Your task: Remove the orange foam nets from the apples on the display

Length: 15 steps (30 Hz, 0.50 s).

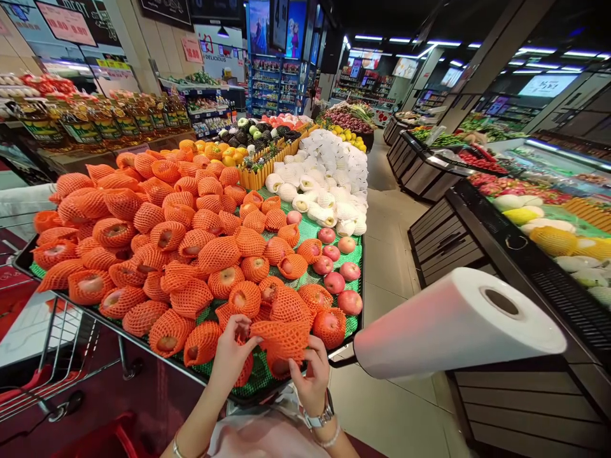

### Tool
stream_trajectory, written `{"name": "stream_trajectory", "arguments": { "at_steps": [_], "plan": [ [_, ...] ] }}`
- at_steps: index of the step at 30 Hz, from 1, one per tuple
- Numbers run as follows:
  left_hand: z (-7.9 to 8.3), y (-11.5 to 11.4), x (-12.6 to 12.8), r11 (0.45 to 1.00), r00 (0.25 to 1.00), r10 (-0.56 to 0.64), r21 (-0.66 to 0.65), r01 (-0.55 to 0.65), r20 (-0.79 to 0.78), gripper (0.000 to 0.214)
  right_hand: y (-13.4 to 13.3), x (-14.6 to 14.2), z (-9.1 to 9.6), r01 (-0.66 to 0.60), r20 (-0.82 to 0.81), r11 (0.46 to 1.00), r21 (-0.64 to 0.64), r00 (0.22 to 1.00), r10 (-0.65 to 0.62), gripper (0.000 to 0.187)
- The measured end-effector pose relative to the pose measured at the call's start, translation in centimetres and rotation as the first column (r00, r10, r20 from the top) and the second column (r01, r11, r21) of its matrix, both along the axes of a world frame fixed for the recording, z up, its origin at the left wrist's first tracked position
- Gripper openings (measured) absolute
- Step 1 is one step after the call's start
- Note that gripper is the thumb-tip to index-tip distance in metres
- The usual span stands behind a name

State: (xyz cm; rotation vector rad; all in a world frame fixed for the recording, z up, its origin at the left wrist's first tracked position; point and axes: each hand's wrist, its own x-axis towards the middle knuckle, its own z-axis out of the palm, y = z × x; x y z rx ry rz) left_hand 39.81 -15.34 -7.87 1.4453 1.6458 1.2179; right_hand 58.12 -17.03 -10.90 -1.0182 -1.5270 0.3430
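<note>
An orange foam fruit net point(281, 337) is stretched between my two hands over the front edge of the fruit display. My left hand point(235, 350) pinches its left end with thumb and curled fingers. At the net's right end, my right hand point(311, 375), with a watch on the wrist, grips it between thumb and fingers. The net looks flattened; whether anything is inside cannot be made out. Around and beyond my hands lie many apples in orange nets point(219, 254). Bare red apples point(350, 302) sit on the green mat to the right.
A large roll of plastic bags point(429, 331) juts out at the right of the display. White-netted fruit point(329, 184) is piled farther back. A shopping cart point(48, 356) stands at the left. Across the tiled aisle point(382, 254) is another produce stand point(477, 254).
</note>
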Motion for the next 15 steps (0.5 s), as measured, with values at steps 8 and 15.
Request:
{"name": "stream_trajectory", "arguments": {
  "at_steps": [8, 15],
  "plan": [
    [-1.0, -0.2, -0.1, 0.987, 0.999, -0.007, 0.163, 0.002, 0.034, 0.011, 0.5, -0.4, -0.3, 0.036, -0.011, 0.993, -0.111, 0.999, -0.037, 0.032],
    [-1.1, -0.4, -0.3, 0.989, 0.994, -0.052, 0.141, 0.038, 0.095, 0.011, 0.0, -0.4, -2.7, -0.331, -0.347, 0.871, -0.364, 0.916, 0.203, 0.036]
  ]
}}
